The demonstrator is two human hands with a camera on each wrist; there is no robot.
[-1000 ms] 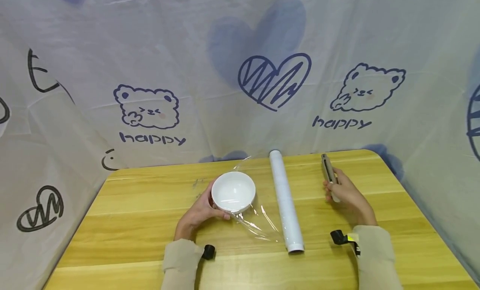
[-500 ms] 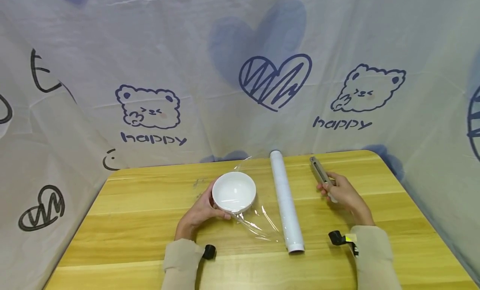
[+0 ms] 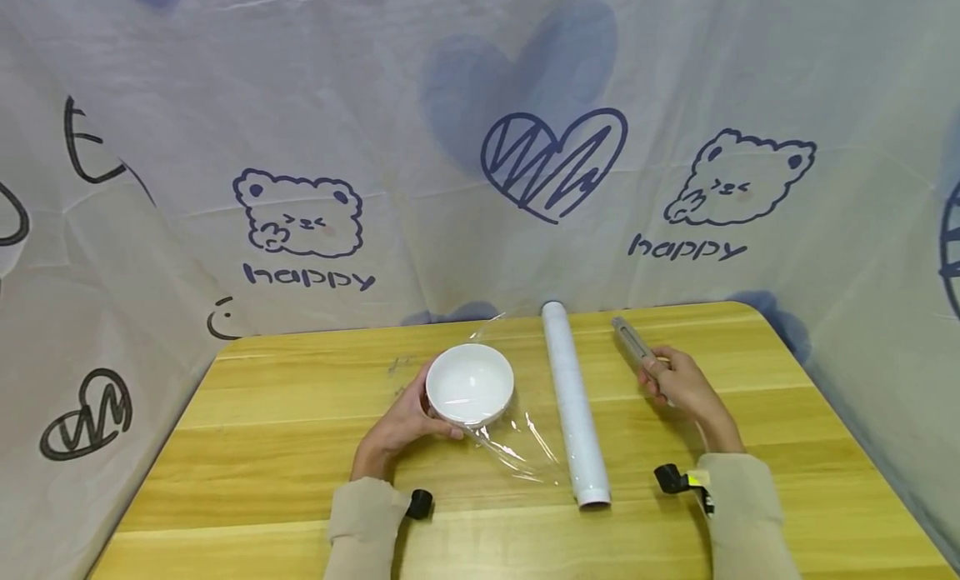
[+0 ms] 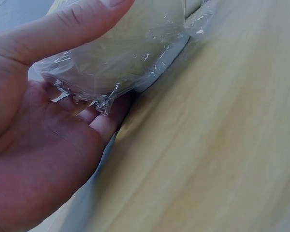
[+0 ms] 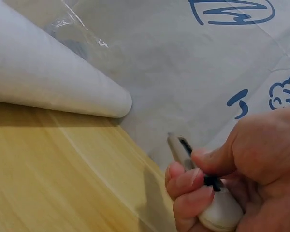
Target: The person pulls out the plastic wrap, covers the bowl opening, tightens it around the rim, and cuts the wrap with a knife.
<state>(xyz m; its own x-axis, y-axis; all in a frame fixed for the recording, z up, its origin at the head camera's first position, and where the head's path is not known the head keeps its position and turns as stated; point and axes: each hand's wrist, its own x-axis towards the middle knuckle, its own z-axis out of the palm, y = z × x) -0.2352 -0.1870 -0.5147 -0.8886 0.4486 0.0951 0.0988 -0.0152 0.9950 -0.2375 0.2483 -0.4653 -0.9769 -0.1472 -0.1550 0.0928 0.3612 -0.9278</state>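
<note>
My left hand holds a white bowl by its left side, thumb near the front rim and fingers round the back. In the left wrist view, crumpled cling film lies over the bowl's side between thumb and fingers. The clear film stretches right from the bowl to a long white cling film roll lying lengthwise on the table. To the right of the roll, my right hand grips a grey-beige utility knife, tip pointing up and left. The thumb rests close to its black slider.
The wooden table runs back to a pale printed cloth hanging behind it. Cloth also hangs along both sides. Each sleeved wrist carries a small black camera.
My right hand has moved a little to the left, bringing the utility knife nearer the roll with its tip swung left. My left hand, bowl and roll stay in place.
</note>
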